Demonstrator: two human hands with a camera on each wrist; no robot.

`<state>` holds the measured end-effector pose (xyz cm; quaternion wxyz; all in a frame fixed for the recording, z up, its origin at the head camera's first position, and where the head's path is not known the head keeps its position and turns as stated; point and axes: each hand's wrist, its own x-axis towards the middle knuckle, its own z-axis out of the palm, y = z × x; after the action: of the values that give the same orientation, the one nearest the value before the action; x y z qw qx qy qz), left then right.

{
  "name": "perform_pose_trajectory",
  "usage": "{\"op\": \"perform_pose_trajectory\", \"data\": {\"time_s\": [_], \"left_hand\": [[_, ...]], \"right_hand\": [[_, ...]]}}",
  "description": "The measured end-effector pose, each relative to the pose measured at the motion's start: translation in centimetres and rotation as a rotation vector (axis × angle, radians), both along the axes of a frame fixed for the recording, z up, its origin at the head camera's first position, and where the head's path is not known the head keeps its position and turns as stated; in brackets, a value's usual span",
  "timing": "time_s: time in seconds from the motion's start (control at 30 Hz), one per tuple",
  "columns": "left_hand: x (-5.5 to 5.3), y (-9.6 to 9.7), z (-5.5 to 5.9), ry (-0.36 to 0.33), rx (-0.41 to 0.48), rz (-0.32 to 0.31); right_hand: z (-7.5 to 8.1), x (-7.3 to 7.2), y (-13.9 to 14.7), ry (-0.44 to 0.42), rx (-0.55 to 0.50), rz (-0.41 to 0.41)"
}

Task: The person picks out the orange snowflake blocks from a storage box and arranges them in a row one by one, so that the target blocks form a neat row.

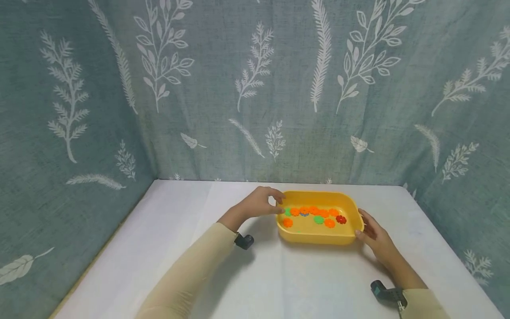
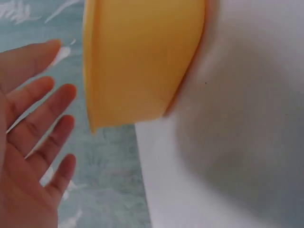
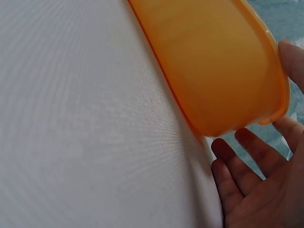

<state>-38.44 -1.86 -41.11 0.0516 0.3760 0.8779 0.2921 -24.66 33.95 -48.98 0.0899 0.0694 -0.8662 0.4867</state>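
A yellow plastic tub [image 1: 318, 239] with rounded corners sits on the white table, holding several small flower-shaped pieces. Most are orange [image 1: 329, 223]; a red piece [image 1: 341, 219] lies to the right and a green piece [image 1: 318, 219] near the middle. Beside the tub's left end is my left hand [image 1: 259, 202], its fingers spread apart; the left wrist view shows a gap between them and the tub wall [image 2: 142, 61]. At the right end, my right hand [image 1: 376, 239] has its thumb [image 3: 292, 59] at the rim and its other fingers loosely extended along the outer wall.
The white table [image 1: 311, 283] ends at the back against a green-grey curtain [image 1: 223, 146] with white leaf prints. More of this cloth hangs at both sides. A dark wrist camera [image 1: 244, 241] is strapped to the left wrist, another [image 1: 386, 292] to the right.
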Motion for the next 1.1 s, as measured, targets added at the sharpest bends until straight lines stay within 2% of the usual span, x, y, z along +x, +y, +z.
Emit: {"op": "perform_pose_trajectory", "data": {"time_s": [0.17,0.23,0.3,0.53,0.87,1.1], "left_hand": [[-0.7,2.2,0.0,0.125,-0.191,-0.126],[-0.9,2.9,0.0,0.147,-0.253,-0.158],[-1.0,3.4,-0.1,0.14,-0.296,-0.173],[-1.2,4.5,-0.4,0.113,-0.45,-0.124],[-0.8,6.0,-0.6,0.045,-0.595,-0.024],[-0.5,6.9,-0.9,0.087,-0.654,0.003]], "right_hand": [[0.4,0.0,0.0,-0.014,-0.004,-0.012],[0.4,0.0,-0.1,-0.024,-0.005,-0.014],[0.4,-0.1,-0.3,-0.033,-0.007,-0.012],[0.1,-0.2,-0.5,-0.033,-0.022,-0.01],[-0.4,-0.4,-0.2,-0.043,-0.022,-0.024],[0.0,-0.3,-0.1,-0.039,-0.008,-0.036]]}}
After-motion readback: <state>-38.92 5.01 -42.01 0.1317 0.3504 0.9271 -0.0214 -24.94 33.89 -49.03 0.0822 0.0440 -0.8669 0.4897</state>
